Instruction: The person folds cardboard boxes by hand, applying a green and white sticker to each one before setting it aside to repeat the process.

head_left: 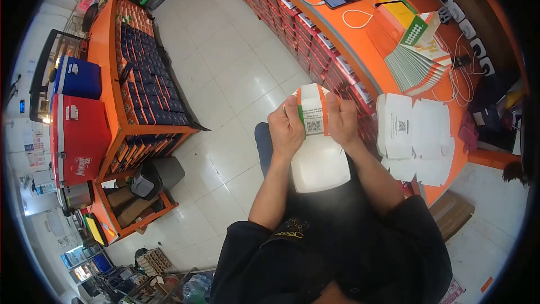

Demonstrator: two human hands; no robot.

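I hold a flat white cardboard box blank (315, 135) with orange and green edges and a QR code in front of my lap. My left hand (286, 128) grips its left side near the green strip. My right hand (342, 119) pinches its right side by the orange strip. The lower white flap hangs down over my dark shirt.
An orange counter (360, 39) curves on the right with a stack of white box blanks (416, 132), a fanned pile of folded boxes (419, 59), phones and cables. An orange shelf unit (138, 73) and a red cooler (79, 138) stand left across the white tiled floor.
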